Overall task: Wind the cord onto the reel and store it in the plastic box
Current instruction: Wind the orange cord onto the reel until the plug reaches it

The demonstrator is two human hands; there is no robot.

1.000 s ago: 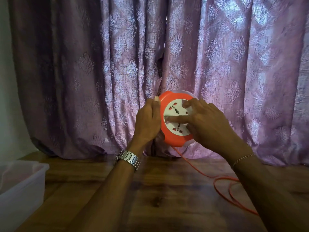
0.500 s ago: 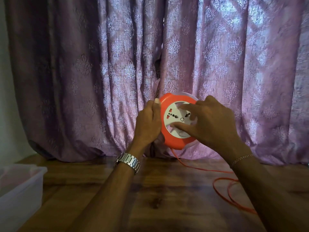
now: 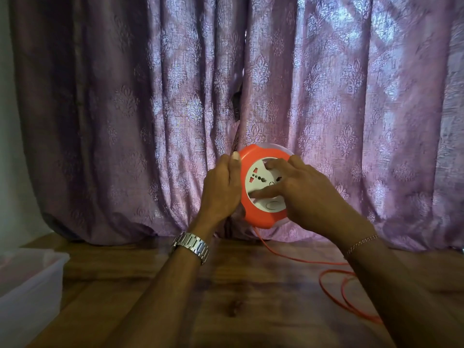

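An orange round cord reel (image 3: 261, 217) with a white socket face is held upright above the wooden table, in front of the curtain. My left hand (image 3: 222, 190) grips its left rim, thumb on the front edge. My right hand (image 3: 298, 192) lies across the white face, fingers pressed into the hub. A thin orange cord (image 3: 334, 277) drops from the reel's bottom and runs right across the table in loose loops, partly hidden by my right forearm. The translucent plastic box (image 3: 30, 292) stands at the left edge.
A purple patterned curtain (image 3: 125, 121) hangs right behind the reel, down to the wooden table (image 3: 238, 310). A pale wall shows at far left.
My right hand has turned the white hub: the socket markings have rotated and the fingers sit at a new angle. The cord loops on the table have shifted slightly. My left hand holds steady.
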